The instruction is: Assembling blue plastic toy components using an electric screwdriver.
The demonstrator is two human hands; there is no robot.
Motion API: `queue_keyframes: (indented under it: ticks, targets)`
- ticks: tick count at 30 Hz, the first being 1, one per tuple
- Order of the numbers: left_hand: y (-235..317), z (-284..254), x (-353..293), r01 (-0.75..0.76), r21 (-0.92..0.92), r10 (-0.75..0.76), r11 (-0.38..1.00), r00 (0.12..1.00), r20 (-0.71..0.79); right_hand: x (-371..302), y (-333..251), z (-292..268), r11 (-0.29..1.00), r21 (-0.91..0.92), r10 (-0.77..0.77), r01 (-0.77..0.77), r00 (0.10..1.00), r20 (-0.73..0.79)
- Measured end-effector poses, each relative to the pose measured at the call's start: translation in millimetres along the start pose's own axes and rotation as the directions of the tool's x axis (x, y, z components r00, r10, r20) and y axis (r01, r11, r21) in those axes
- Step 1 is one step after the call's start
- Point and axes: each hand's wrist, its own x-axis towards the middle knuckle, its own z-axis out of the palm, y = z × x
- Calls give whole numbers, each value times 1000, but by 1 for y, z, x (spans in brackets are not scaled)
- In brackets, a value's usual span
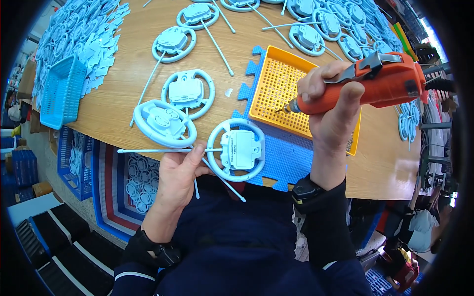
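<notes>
My left hand (176, 178) is closed, thumb on top, at the rim and thin rod of a light blue toy steering wheel (243, 148). That wheel lies back side up, its box-shaped hub showing, over the table's near edge and the blue foam mat (289, 170). My right hand (332, 121) grips a red electric screwdriver (370, 89). Its bit points left, above a yellow perforated tray (256, 115) that has small screws in its near right corner. Just left of the held wheel, another toy steering wheel (148, 129) lies face up, overlapping a back-up one (203, 111).
More steering wheels with rods (173, 42) lie across the wooden table (133, 59), with a heap at the far right. A pile of light blue pieces (74, 34) and a blue basket (49, 108) are at the left. Below stands a blue-rimmed bin (101, 207) of parts.
</notes>
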Motion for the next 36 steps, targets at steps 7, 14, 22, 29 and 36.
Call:
queue_keyframes:
  ticks: [7, 14, 22, 29, 36]
  targets:
    - [2, 2, -1, 4, -24, -4, 1000, 999, 33, 0, -2, 3, 1000, -21, -14, 14, 1000, -1]
    - [4, 5, -1, 10, -10, -10, 1000, 1000, 20, -1, -13, 6, 998, -51, -34, 34, 999, -4]
    - [1, 1, 1, 0, 0, 0, 1000, 999, 53, -31, -45, 38, 998, 50, -43, 39, 996, 83]
    - [-2, -1, 2, -1, -12, 2, 1000, 998, 55, -41, -43, 43, 1000, 5, 1, -1, 994, 109]
    - [-3, -2, 3, 49, -23, -47, 999, 996, 72, -50, -38, 53, 998, -67, 12, -6, 997, 77]
